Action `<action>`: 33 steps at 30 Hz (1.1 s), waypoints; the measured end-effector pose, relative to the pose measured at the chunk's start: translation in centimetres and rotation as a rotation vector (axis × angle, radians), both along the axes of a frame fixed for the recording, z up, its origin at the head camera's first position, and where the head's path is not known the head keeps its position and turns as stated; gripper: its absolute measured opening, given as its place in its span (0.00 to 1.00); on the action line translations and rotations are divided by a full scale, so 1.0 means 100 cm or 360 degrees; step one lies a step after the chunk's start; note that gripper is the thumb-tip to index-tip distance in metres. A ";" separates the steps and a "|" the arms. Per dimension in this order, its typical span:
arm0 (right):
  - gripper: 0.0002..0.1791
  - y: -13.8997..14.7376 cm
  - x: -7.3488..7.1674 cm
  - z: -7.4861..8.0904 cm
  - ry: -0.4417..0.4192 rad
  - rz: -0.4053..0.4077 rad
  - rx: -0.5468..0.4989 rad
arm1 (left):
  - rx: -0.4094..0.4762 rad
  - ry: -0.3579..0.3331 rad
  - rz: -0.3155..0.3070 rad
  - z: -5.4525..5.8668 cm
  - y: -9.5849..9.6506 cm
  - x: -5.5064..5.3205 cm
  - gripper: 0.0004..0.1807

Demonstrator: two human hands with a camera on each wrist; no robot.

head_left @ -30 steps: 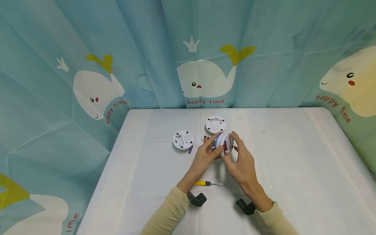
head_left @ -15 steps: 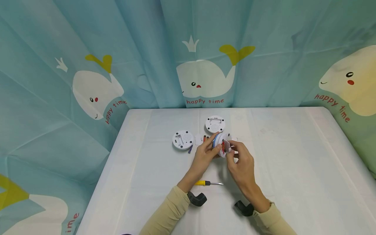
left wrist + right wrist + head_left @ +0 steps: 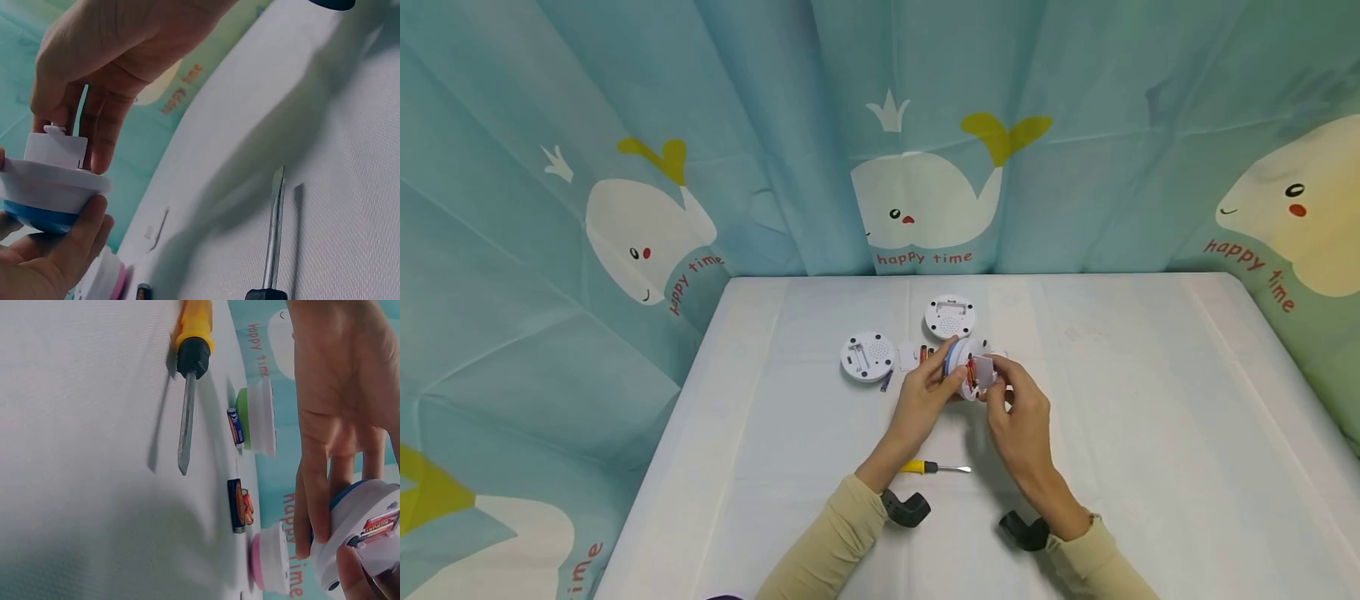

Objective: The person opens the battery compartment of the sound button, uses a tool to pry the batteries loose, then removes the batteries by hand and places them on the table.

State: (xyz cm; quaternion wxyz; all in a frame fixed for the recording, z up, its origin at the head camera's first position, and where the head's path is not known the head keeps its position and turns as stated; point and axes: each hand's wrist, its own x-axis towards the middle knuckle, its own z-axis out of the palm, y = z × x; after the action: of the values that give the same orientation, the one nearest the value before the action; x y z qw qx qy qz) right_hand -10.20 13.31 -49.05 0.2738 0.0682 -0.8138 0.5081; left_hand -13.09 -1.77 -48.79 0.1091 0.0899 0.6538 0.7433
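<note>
My left hand [image 3: 919, 404] grips a round white device [image 3: 961, 353] with a blue band, holding it above the table with its underside tilted toward the right. Red batteries [image 3: 380, 525] sit in its open compartment. Between right thumb and fingers, my right hand [image 3: 1026, 421] pinches a small white battery cover [image 3: 984, 372]. The cover stands up from the underside at the compartment's edge, as the left wrist view shows with the cover [image 3: 56, 150] above the device [image 3: 56, 184]. Part of the blue band is hidden behind the left fingers.
Two more round white devices lie bottom up, one at the left [image 3: 867, 357] and one at the back [image 3: 950, 317]. Near them are loose batteries [image 3: 236, 506] and a blue battery [image 3: 887, 382]. A yellow-handled screwdriver [image 3: 917, 467] lies nearer the person, under the forearms.
The right hand's fingers have come off the device's far rim and now pinch the cover at the compartment. Over the last half second the cover has turned its face more toward the head camera.
</note>
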 end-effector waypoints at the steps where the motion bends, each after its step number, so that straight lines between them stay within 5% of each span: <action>1: 0.20 0.000 -0.001 0.000 -0.0010 0.0006 -0.0030 | -0.0006 -0.0010 0.0003 0.000 0.000 0.000 0.32; 20: 0.16 0.013 -0.009 -0.004 -0.0562 0.0204 -0.0443 | -0.0066 -0.0150 0.0057 0.000 -0.002 0.000 0.31; 33: 0.15 0.022 -0.012 -0.003 -0.0682 0.0279 -0.0544 | -0.0075 -0.0212 0.0057 0.001 -0.007 0.001 0.30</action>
State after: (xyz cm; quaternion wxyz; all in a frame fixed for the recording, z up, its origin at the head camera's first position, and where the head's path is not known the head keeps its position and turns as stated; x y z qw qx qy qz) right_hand -11.42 15.48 -49.37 0.0580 -0.0177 -0.7467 0.6623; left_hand -13.01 -2.43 -48.68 0.1412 0.0258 0.6638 0.7340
